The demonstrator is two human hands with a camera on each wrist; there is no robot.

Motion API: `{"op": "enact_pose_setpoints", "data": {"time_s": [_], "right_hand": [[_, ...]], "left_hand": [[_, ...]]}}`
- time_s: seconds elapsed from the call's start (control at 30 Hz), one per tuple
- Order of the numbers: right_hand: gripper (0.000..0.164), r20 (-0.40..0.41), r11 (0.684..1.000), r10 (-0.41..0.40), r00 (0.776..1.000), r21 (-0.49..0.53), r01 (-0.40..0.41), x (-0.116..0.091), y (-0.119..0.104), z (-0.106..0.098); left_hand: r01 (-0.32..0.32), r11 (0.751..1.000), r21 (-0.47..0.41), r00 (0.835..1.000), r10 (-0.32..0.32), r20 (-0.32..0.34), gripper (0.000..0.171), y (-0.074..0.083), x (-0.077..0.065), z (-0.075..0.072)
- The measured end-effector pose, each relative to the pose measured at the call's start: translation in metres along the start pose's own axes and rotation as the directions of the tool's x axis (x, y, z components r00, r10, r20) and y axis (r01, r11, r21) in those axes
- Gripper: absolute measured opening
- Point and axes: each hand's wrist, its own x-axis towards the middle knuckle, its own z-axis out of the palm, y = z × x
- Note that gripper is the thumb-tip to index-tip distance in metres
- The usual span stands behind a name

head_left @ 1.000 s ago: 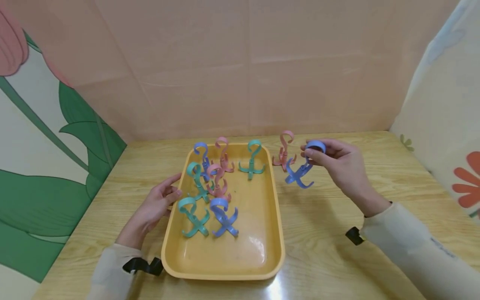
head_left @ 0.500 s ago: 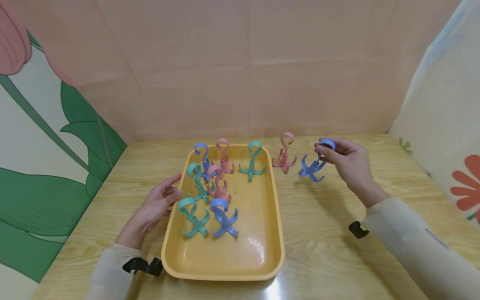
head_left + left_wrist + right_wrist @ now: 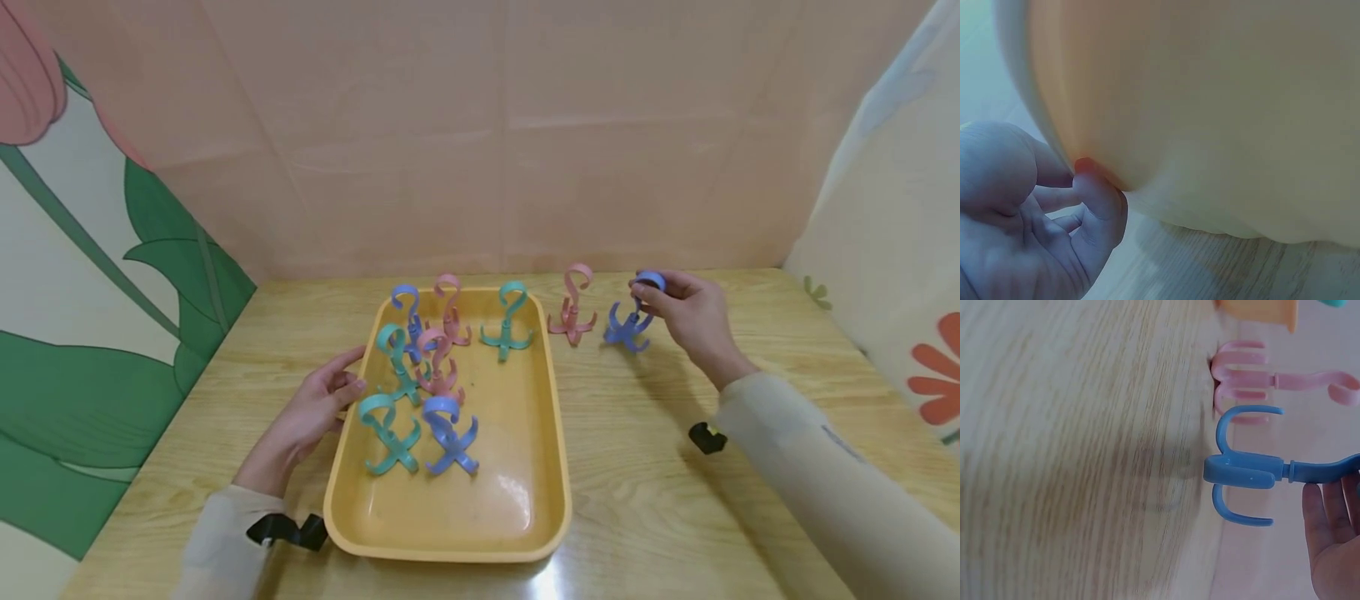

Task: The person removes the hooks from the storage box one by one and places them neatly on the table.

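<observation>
In the head view my right hand [image 3: 693, 321] pinches the curled top of a blue four-pronged rotating hook [image 3: 628, 327]. The hook hangs upright, prongs down, just over the table; its prongs also show in the right wrist view [image 3: 1241, 472]. A pink hook [image 3: 572, 312] stands on the table to its left. My left hand [image 3: 311, 408] grips the left rim of a yellow tray [image 3: 561, 433], with the thumb at the edge. In the left wrist view its fingers [image 3: 1100, 200] touch the tray's wall.
Several hooks stand in the tray: a green one [image 3: 506, 337] at the back right, a blue one [image 3: 453, 446] and a green one [image 3: 393, 446] in front, others behind them on the left. A pink-covered wall [image 3: 495, 150] rises behind the wooden table [image 3: 645, 500].
My right hand has carried the blue hook right and lowered it, and the hook has swung from tilted to upright. The left hand has stayed on the tray.
</observation>
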Motion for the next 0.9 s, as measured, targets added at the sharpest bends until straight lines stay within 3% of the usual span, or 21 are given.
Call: {"op": "enact_pose_setpoints", "data": {"time_s": [0.3,0.9], "right_hand": [[0.03,0.0,0.998,0.007,1.0,-0.056,-0.007,0.013,0.007,0.002],[0.042,0.018,0.984,0.048,0.999,-0.172,-0.044,0.017,0.013,0.004]], "left_hand": [[-0.006,1.0,-0.015,1.0,0.006,0.003,0.058,-0.001,0.0,0.001],[0.0,1.0,-0.021,1.0,0.0,0.011,0.059,0.002,0.0,0.001]]}}
